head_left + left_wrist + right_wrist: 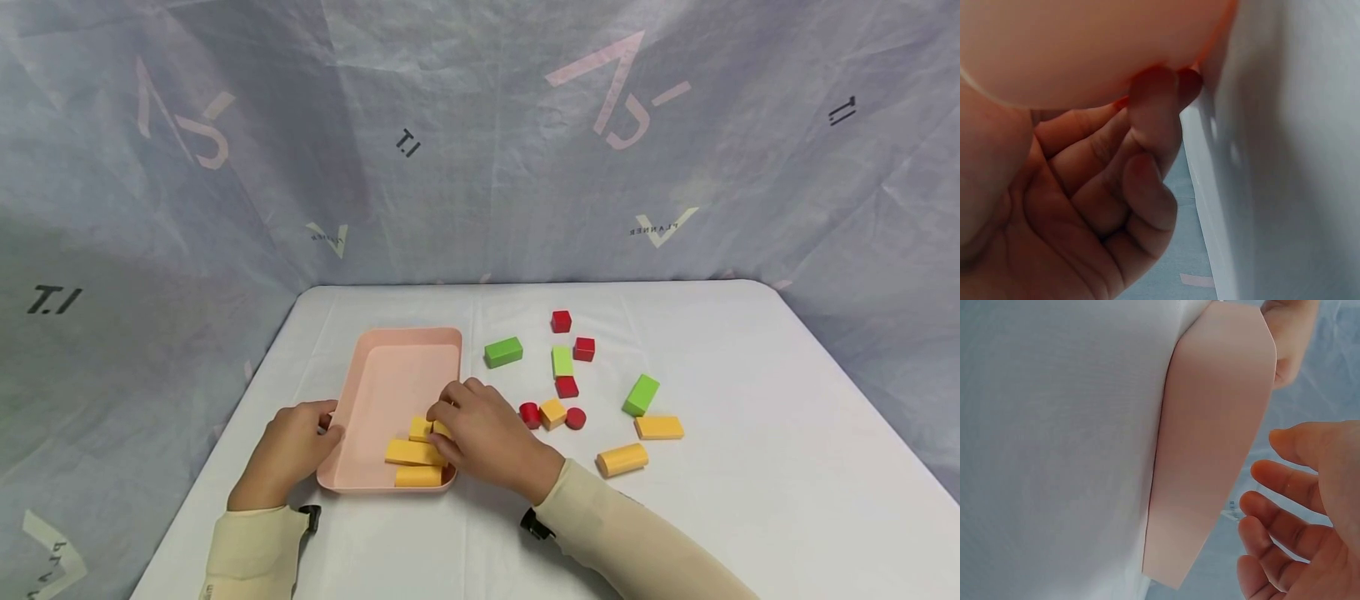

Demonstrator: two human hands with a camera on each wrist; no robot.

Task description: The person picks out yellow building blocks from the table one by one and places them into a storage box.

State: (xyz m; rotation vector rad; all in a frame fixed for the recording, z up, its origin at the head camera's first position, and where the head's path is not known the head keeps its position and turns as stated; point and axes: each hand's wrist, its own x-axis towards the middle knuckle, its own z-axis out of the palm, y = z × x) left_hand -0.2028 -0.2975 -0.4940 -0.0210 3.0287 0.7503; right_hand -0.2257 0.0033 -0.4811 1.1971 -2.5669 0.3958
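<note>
A pink tray (390,367) lies on the table's left half, with several yellow blocks (417,452) at its near end. My left hand (294,446) grips its left side, thumb over the rim; in the left wrist view curled fingers (1154,112) press against the tray wall (1097,44) from outside. Over the tray's near right side is my right hand (487,433), close to a yellow block (441,429). The right wrist view shows this hand's fingers (1285,481) loosely bent and spread, nothing between them, above the tray's outer wall (1210,437).
Right of the tray lie green blocks (503,352), red cubes (584,349), a red cylinder (529,415), a red disc (576,418) and an orange cube (553,413). Farther right are a yellow half-cylinder (622,460) and a flat yellow block (659,428). Grey cloth (480,167) hangs behind.
</note>
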